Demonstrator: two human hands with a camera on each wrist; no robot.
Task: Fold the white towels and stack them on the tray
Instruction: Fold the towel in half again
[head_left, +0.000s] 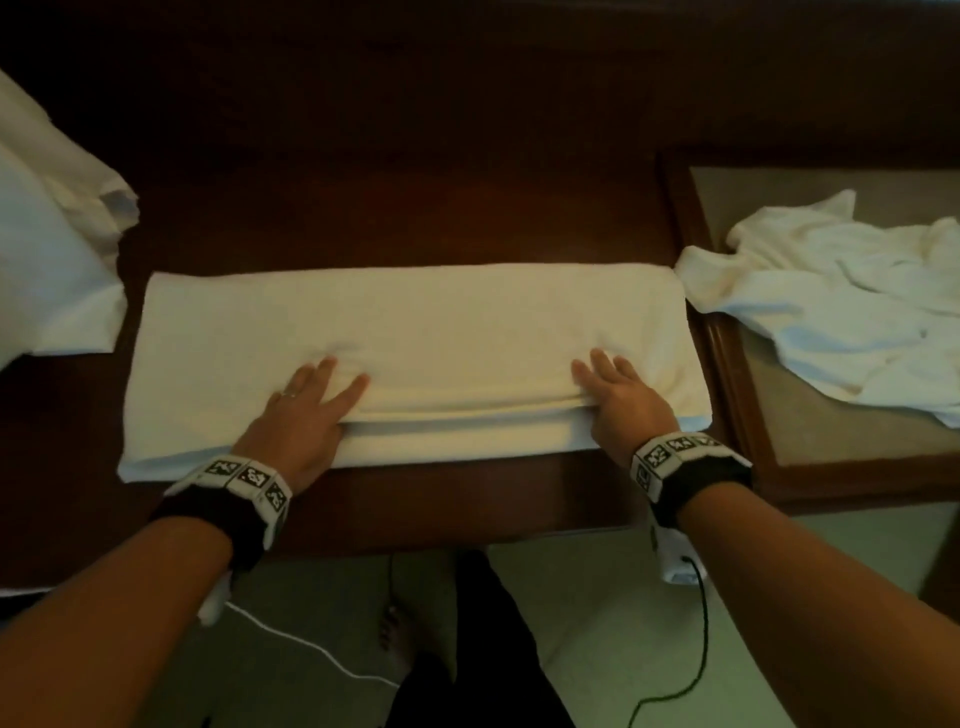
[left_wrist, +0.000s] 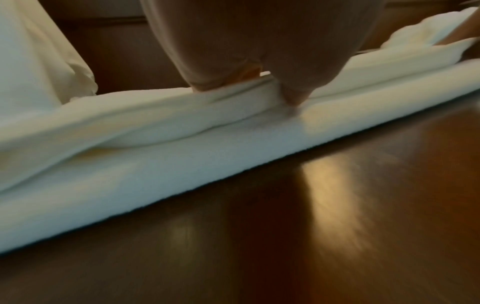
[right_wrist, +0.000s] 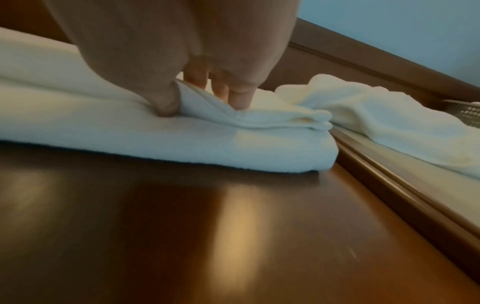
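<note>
A long white towel (head_left: 415, 322) lies folded lengthwise on the dark wooden table (head_left: 415, 171). Its upper layer ends in a fold line just short of the near edge. My left hand (head_left: 322, 389) lies on that layer left of centre, fingers straight on top. In the left wrist view the thumb (left_wrist: 293, 96) digs in under the layer's edge. My right hand (head_left: 613, 389) holds the same layer near the towel's right end, and the right wrist view shows the thumb (right_wrist: 166, 102) tucked beneath the lifted edge with fingers above. The wooden tray (head_left: 727, 364) stands at the right.
A crumpled white towel (head_left: 841, 296) lies on the tray and hangs over its left rim, almost touching the folded towel. More white cloth (head_left: 47, 249) is heaped at the table's left end. The table's near edge (head_left: 415, 540) is close below my wrists, with cables on the floor.
</note>
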